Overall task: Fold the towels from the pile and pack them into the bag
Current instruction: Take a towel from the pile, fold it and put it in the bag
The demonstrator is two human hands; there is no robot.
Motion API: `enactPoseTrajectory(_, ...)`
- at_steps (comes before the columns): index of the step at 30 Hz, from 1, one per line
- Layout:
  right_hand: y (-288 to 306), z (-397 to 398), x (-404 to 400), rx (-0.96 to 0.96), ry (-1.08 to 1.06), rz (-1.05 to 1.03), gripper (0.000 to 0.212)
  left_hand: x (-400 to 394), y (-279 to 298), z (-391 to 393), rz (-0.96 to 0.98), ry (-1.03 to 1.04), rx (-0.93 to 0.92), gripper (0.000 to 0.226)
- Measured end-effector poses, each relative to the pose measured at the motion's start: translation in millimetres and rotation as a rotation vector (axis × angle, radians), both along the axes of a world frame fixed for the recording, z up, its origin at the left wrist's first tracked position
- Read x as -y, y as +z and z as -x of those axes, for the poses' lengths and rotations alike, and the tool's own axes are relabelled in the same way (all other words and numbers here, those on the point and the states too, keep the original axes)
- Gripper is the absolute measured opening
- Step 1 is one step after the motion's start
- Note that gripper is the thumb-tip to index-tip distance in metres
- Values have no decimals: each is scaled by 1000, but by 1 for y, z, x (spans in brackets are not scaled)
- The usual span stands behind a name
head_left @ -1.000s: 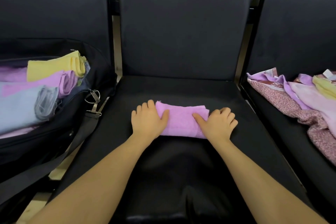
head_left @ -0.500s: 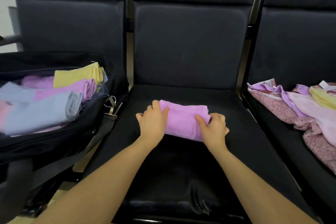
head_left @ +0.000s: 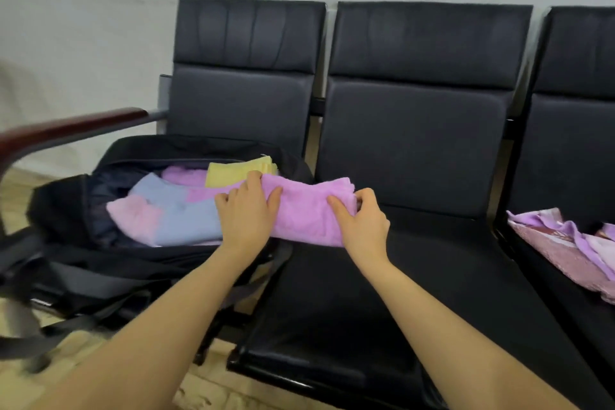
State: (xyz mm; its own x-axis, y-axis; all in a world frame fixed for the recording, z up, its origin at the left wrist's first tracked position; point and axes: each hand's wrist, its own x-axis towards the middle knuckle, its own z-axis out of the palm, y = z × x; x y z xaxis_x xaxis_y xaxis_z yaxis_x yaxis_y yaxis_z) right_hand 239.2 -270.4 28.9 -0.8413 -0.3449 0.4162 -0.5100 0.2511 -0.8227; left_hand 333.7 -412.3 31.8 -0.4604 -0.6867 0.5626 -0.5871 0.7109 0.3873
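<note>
Both hands' fingers [head_left: 339, 210] clamp the folded purple towel [head_left: 309, 210] beside the bag [head_left: 66, 210].

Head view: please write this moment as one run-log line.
left hand: holds folded purple terry towel | right hand: holds same | towel: at edge of open black fabric bag | next: likely pack

left hand [head_left: 248, 210]: palm down, fingers spread over the left end of the folded purple towel [head_left: 307, 210], thumb hooked across its top, gripping | right hand [head_left: 364, 221]: thumb on top, fingers curled around the towel's right end, gripping | both forearms bare, extended forward and angled leftward | wrists roughly level
</note>
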Motion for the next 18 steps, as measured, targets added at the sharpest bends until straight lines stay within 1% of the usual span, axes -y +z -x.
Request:
enactPoseTrajectory(4,16,-29,67,-13,110,-11,31,67,4,-42,-11,87,-23,38)
enactPoseTrajectory(9,22,-45,158,-48,221,-60,32,152,1,-73,48,161,9,38)
enactPoseTrajectory(15,18,-22,254,-60,202,-172,34,245,-5,-54,95,275,142,37)
enactPoseTrajectory(18,6,2,299,-56,223,-175,34,293,-15,-31,136,287,168,34)
